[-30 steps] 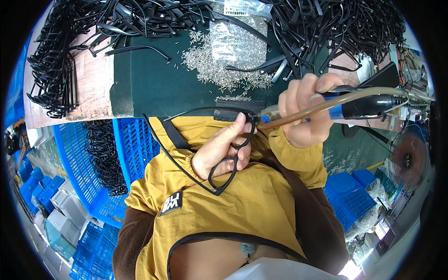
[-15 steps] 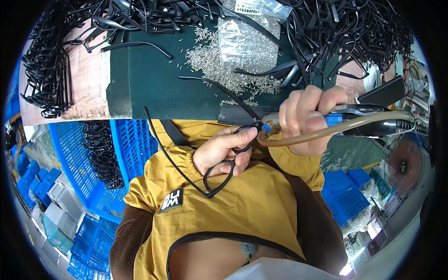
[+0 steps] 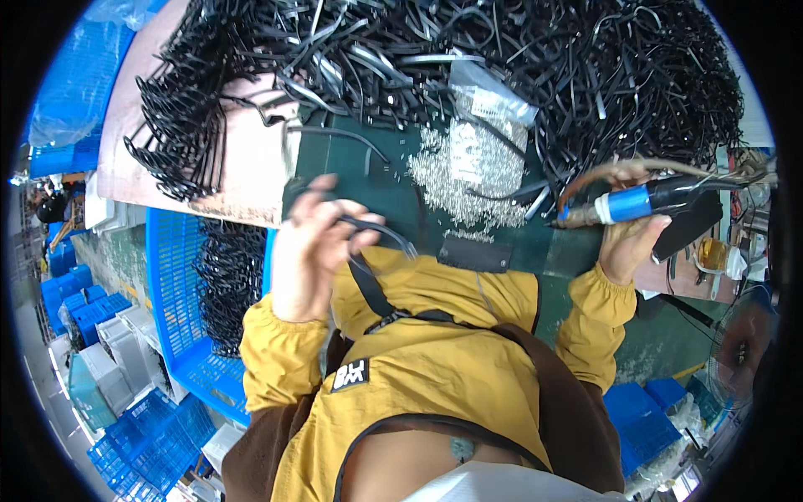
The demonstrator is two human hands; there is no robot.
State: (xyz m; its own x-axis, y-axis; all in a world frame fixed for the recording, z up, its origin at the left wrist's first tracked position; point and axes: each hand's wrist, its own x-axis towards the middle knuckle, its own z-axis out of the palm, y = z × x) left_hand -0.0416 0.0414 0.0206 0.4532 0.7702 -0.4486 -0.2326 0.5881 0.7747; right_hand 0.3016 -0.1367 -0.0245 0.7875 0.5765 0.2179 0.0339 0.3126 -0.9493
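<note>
My left hand point(image 3: 308, 251), smeared by motion, holds a black eyeglass frame point(image 3: 386, 227) near the table's front edge; its lenses and arms are too blurred to make out fully. At the right, my right hand point(image 3: 629, 244) is wrapped round a blue and black powered screwdriver point(image 3: 629, 204) with a brown hose, its tip pointing left. Between the hands lies a heap of tiny silver screws point(image 3: 435, 171), with a clear plastic bag of screws point(image 3: 485, 155) on it. A small dark block point(image 3: 475, 254) rests at the front edge. One loose black temple arm point(image 3: 339, 134) lies left of the screws.
A large heap of black temple arms point(image 3: 619, 75) covers the table's back and right. Black frames point(image 3: 180, 138) stand stacked at the left edge. Below, a blue crate point(image 3: 180, 335) contains more black frames point(image 3: 226, 289). A fan point(image 3: 740, 351) stands at the lower right.
My hands have moved apart: the left, with the eyeglass frame, went left and up; the right drew the screwdriver away to the right. The whole view has shifted.
</note>
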